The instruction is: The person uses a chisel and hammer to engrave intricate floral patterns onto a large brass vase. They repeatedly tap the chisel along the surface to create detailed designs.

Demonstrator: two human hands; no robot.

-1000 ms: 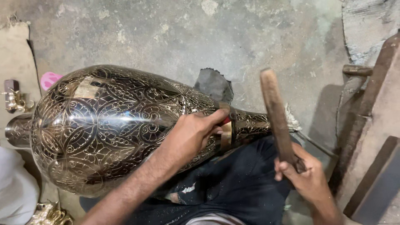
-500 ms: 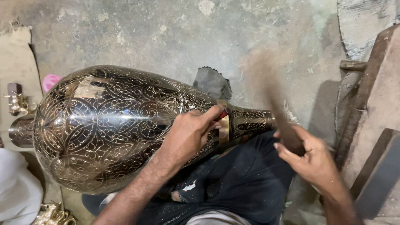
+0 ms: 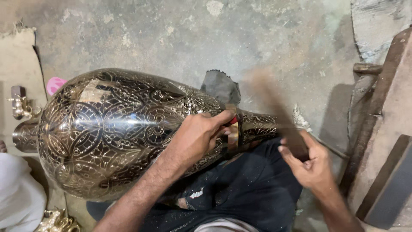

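Presently, left to right. Item: white cloth (image 3: 17, 193) at the left edge, small brass fittings (image 3: 21, 107) and a pink object (image 3: 55, 84) on the floor behind. Item: large engraved metal vase (image 3: 116, 133), lying on its side across the person's lap, neck pointing right, over dark trousers (image 3: 244, 193). Item: left hand (image 3: 197, 137), curled closed at the vase's shoulder, pinching a small punch tool (image 3: 231, 121) with a red part, tip set against the neck band. Item: right hand (image 3: 311, 163), fist closed round a wooden mallet (image 3: 279, 111), blurred in swing. Item: wooden planks (image 3: 386, 129), far right. Step in hand, by judgement: chasing the neck band by striking the punch. The next blow calls for a steady punch and a square strike.
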